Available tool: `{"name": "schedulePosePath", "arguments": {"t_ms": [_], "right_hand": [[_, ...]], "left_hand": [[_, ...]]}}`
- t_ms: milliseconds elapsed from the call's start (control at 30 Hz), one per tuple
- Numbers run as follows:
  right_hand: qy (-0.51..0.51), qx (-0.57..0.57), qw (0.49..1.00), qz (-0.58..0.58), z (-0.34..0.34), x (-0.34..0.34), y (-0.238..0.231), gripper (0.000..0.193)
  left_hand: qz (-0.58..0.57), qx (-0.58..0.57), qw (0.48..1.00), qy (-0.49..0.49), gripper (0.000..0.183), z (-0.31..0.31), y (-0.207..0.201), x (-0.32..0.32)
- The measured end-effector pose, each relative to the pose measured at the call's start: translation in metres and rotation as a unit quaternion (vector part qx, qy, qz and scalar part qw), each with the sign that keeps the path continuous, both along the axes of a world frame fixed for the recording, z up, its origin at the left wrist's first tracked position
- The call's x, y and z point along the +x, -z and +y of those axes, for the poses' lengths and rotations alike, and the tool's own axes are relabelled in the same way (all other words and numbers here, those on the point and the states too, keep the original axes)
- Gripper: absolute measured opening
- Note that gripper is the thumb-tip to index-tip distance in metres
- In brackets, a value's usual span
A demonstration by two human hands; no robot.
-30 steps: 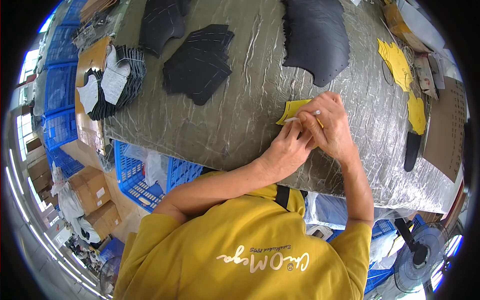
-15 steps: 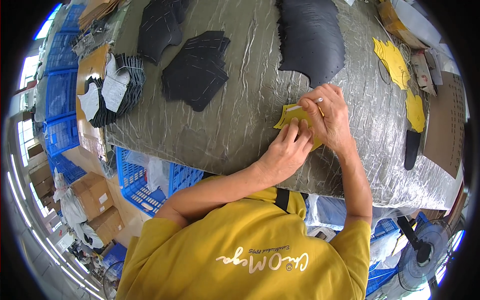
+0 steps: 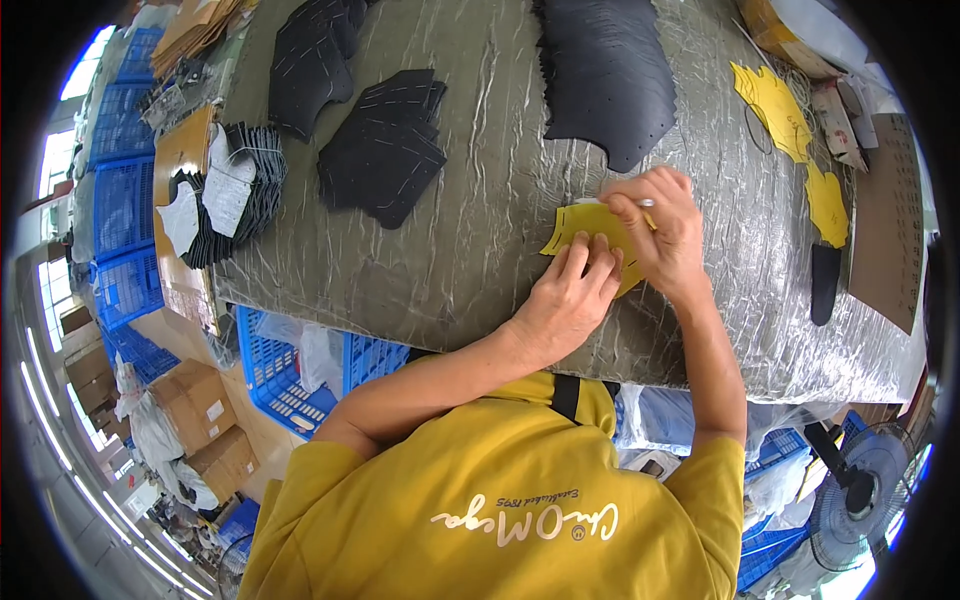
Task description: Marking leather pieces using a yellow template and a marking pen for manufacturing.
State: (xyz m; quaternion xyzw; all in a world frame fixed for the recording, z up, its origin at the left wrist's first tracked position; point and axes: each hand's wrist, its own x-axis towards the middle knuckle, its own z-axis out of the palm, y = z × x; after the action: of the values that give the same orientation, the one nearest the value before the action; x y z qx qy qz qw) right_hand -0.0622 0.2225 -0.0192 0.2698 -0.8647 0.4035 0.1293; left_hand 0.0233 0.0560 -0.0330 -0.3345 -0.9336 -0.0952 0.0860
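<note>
A yellow pattern template (image 3: 578,218) with dark slits along its edges lies flat on the table in front of me. My left hand (image 3: 575,290) presses on it from above, its bent fingertips resting on the surface and slightly apart. Closed around a slim white pen (image 3: 647,203) is my right hand (image 3: 662,232), over the template's right part. The pen slants leftward to the template's upper edge; its tip is hard to make out. Just beyond stands a fanned stack of black cut pieces (image 3: 610,85). Whether anything lies under the template is hidden.
More black pieces with pale marks (image 3: 382,150) lie to the left, beside a tied bundle of dark pieces (image 3: 250,175). Yellow templates (image 3: 775,110) and a cardboard sheet (image 3: 888,220) are at right. Below the table are a blue crate (image 3: 285,370) and a fan (image 3: 860,495).
The right hand has shifted slightly and the pen now lies flatter, along the template's upper edge. My left hand stays on the template. The whole view has moved a little.
</note>
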Motion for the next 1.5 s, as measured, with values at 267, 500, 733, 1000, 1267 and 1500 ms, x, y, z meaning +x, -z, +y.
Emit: {"name": "schedulePosePath", "arguments": {"t_ms": [267,500,733,1000,1267,1500], "right_hand": [[0.178,-0.011,0.983,-0.044,0.041,0.031,-0.003,0.008],[0.156,-0.002,0.988,-0.013,0.037,0.029,0.001,0.004],[0.163,0.065,0.984,0.006,0.059,0.046,-0.005,0.003],[0.180,0.103,0.978,-0.004,0.083,0.075,-0.019,0.005],[0.122,-0.011,0.992,-0.032,0.046,0.092,-0.010,0.005],[0.130,-0.010,0.991,-0.009,0.027,0.094,0.000,0.008]], "left_hand": [[0.001,-0.008,1.000,-0.001,0.047,-0.001,-0.003,-0.001],[-0.023,0.010,1.000,0.005,0.048,0.001,-0.002,-0.002],[-0.042,0.016,0.999,0.001,0.051,0.000,-0.002,-0.002],[-0.054,0.028,0.998,0.005,0.052,-0.003,-0.004,-0.005],[-0.143,0.087,0.986,-0.016,0.052,-0.005,-0.016,-0.011],[-0.150,0.084,0.985,-0.014,0.054,-0.005,-0.021,-0.013]]}}
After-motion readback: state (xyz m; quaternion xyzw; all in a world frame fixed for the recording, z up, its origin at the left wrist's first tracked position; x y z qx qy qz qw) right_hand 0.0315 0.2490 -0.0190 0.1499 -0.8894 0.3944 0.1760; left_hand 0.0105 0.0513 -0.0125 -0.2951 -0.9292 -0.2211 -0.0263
